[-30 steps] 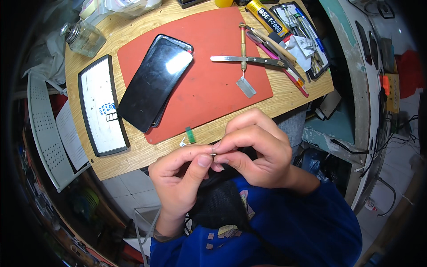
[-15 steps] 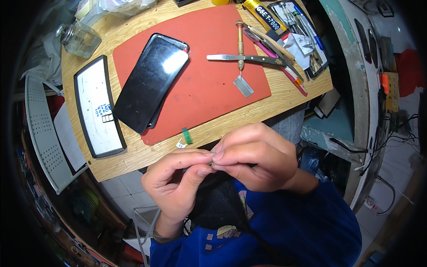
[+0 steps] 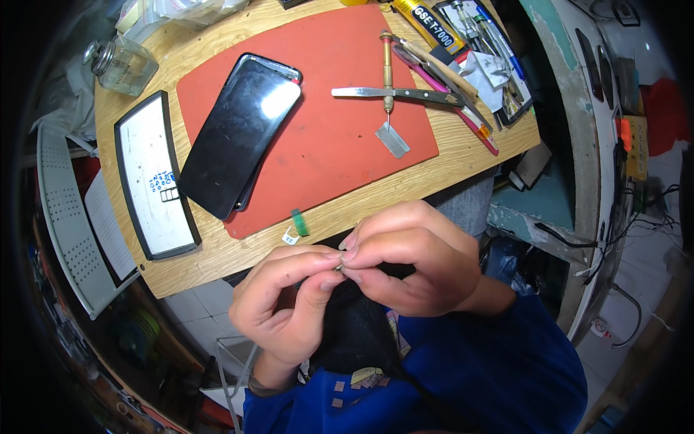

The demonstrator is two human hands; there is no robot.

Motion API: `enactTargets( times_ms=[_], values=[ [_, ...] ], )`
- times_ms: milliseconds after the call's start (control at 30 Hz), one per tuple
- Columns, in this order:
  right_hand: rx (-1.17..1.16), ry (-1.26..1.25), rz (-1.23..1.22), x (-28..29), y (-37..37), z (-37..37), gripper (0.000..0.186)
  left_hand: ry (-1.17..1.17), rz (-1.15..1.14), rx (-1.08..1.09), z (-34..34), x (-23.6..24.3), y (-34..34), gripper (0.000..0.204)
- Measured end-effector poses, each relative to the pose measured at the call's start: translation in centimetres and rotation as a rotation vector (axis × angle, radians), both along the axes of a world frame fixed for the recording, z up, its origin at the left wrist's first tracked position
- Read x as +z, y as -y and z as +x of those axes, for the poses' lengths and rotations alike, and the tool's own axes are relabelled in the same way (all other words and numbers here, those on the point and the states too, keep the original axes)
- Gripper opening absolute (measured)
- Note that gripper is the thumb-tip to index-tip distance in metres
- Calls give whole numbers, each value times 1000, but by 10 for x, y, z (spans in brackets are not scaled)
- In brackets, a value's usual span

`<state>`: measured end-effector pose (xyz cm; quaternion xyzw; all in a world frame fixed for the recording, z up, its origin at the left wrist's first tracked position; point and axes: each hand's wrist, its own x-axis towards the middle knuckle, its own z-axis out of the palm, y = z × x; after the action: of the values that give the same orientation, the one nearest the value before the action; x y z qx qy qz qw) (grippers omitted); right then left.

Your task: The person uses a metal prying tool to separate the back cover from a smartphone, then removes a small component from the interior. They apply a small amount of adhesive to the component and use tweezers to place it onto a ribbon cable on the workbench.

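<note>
1. We had the pale wood-grained tabletop [image 3: 217, 257] across the upper half of the frame, its near edge just beyond our fingers. Anything let slip might have dropped past it, so holding our work above the surface seemed safer.
2. The flat brick-red mat [image 3: 340, 148] filled the upper centre; we judged its plain colour a good backdrop for spotting small parts.
3. The glossy black phone-shaped slab [image 3: 242, 137] lay slanted on the mat's left part, well apart from our hands, where it was best left unbumped.
4. Our bare left hand [image 3: 278, 307], below centre, had thumb and forefinger pinched nearly together; our bare right hand [image 3: 434, 260], right of it, pinched likewise, fingertips meeting. Steadying one against the other looked wise.
5. The short bright-green strip [image 3: 299, 223] sat beyond our fingers near the table edge, so our knuckles needed care there.
6. The tiny, pale, metallic-looking piece [image 3: 340, 267] was between both hands' fingertips, near the frame's centre, mostly hidden. We could not tell its shape; light, even pressure seemed right, lest it spring away.
</note>
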<state>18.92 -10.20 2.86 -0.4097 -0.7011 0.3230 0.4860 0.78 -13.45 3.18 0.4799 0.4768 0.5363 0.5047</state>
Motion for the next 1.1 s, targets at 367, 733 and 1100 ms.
enactTargets(
  times_ms=[367,733,1100],
  values=[
    [53,110,30,-5,-12,2,28,-442,285,55,2,-9,-12,14],
    [155,-107,-313,-14,-24,-6,16,-618,372,94,0,-16,-29,11],
    [199,-79,-53,-33,-33,-10,17,-509,320,49,2,-15,-41,6]
  ],
)
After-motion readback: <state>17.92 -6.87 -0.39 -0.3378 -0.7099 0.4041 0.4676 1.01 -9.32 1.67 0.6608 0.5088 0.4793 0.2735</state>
